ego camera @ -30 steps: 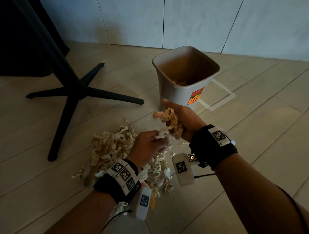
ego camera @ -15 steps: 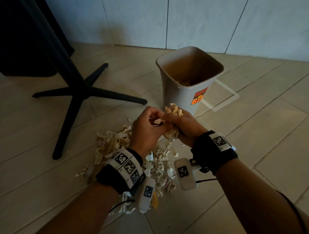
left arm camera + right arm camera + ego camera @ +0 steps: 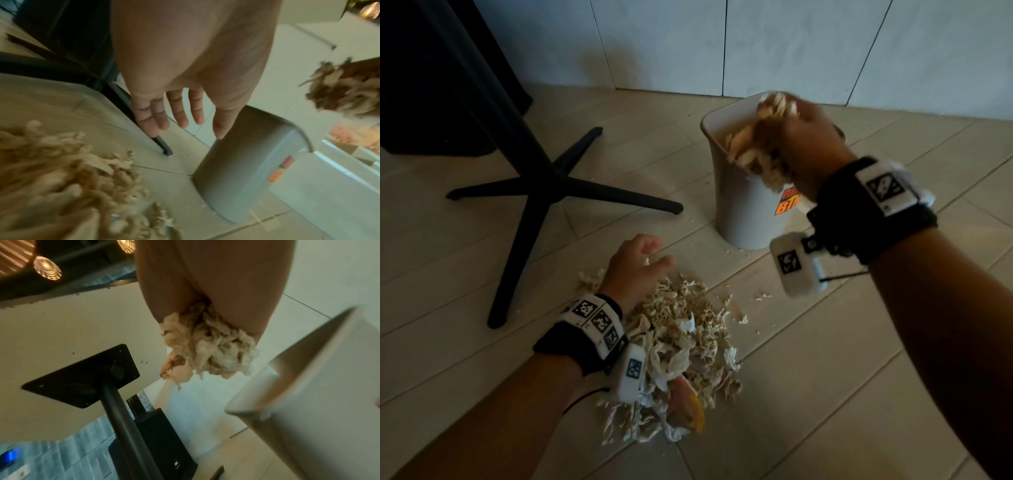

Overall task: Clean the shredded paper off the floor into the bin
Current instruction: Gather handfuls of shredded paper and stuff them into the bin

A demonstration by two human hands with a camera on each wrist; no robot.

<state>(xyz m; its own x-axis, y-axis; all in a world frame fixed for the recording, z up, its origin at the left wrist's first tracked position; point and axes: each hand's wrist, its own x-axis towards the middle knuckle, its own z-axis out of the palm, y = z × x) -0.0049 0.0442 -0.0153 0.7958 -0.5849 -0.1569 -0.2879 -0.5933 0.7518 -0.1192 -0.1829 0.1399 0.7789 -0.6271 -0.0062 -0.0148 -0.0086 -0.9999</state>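
— So, where is the shredded paper (image 3: 681, 346) right now?

— Most of it lies heaped on the floor (image 3: 825, 394), just in front of the bin (image 3: 743, 212). One clump (image 3: 760, 144) is up in the air, clenched in the right hand (image 3: 804, 144), which hangs over the bin's open mouth.

— Why hold it so tight?

— I'd say because the strips are loose and springy; the wrist view shows them bulging out of the fist, so a slack hold would likely shed them beside the bin. A few crumbs already dot the floor near its base.

— And the left hand (image 3: 633, 270)?

— It grasps nothing. Its fingers (image 3: 180, 110) are spread and straight, low over the far edge of the heap, probably placed there to rake up the next handful while the other hand unloads.

— Why is the bin so close?

— Most likely to keep each carry short. It stands upright between the heap and the wall (image 3: 791, 44), with a black table base (image 3: 541, 192) off to the left, clear of both arms.

— How far along?

— By my reckoning, a good deal of paper is left.
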